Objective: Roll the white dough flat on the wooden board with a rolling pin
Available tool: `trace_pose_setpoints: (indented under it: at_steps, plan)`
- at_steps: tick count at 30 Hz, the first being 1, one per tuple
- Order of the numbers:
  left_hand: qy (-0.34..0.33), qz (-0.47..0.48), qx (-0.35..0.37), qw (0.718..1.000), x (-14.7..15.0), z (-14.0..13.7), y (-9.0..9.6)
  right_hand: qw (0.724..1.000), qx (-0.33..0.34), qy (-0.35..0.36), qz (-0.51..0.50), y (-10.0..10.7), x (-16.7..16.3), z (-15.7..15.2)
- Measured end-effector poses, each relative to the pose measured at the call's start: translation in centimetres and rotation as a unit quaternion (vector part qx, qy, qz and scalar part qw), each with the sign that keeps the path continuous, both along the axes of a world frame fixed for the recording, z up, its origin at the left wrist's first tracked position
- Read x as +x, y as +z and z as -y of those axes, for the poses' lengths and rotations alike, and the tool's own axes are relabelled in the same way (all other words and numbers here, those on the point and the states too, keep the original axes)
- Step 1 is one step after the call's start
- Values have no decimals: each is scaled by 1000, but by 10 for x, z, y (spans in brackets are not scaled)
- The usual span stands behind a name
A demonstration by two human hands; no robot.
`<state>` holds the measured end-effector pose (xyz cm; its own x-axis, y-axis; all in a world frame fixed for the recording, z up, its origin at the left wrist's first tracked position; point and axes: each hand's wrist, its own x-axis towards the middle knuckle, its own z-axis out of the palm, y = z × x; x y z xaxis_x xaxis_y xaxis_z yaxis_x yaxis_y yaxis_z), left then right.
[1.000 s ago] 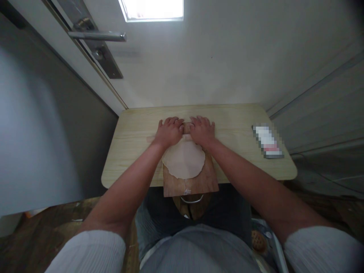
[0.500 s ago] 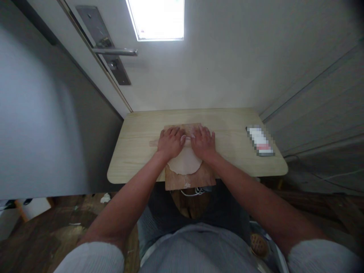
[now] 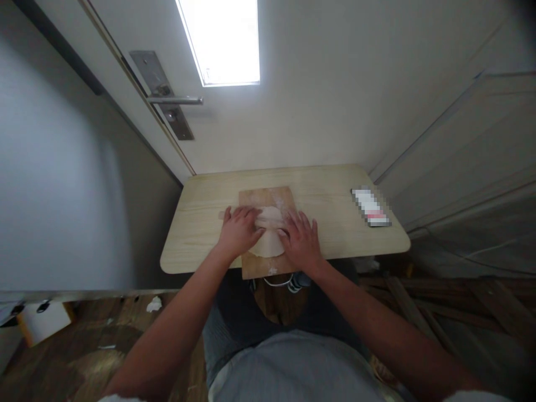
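Observation:
A flat, pale sheet of dough (image 3: 267, 245) lies on a wooden board (image 3: 262, 268) in front of me. Across the dough runs a wooden rolling pin (image 3: 270, 223), mostly covered by my hands. My left hand (image 3: 239, 231) is closed over its left part, fingers draped across the top and thumb pointing inward. Its left end sticks out past that hand. My right hand (image 3: 302, 237) is likewise closed over the right part, with its thumb close to the dough. Dough shows on both the far and near sides of the pin.
The board sits on a light wood table (image 3: 192, 223) and slightly overhangs its front edge. A phone with a blurred screen (image 3: 371, 206) lies at the table's right. Behind stands a door with a metal handle (image 3: 178, 100). White flour marks show on the board.
Both hands and the rolling pin have come nearer to me across the dough. The far part of the dough and board is now uncovered. My view has shifted a little.

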<state>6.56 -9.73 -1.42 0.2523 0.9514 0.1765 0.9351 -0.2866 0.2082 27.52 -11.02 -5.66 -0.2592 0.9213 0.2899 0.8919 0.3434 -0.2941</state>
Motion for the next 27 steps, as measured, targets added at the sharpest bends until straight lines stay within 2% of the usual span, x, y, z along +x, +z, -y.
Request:
trace_pose_setpoints:
  at_steps: [3,9,11,14,17,20,22,27]
  plan:
    - [14,-17,5,1000,-11,-7,6,1000,-5,10,3,6,2,1]
    - [-61,-2,42,997,-4,-26,22,999,13,23,-24,7,4,-20]
    - [-37,29,76,996,3,-31,22,999,36,0,-36,2,8,-25]
    - [66,89,102,989,9,-38,11,995,70,-46,-63,-9,17,-25]
    - [132,115,30,984,12,-44,-6,987,80,-85,-110,-20,22,-13]
    - [112,115,-35,986,15,-46,-17,981,82,-97,-149,-26,22,1]
    - [102,122,-41,986,18,-46,-18,980,86,-91,-157,-27,21,8]
    - [128,143,-73,979,21,-56,-12,982,100,-84,-136,-23,18,11]
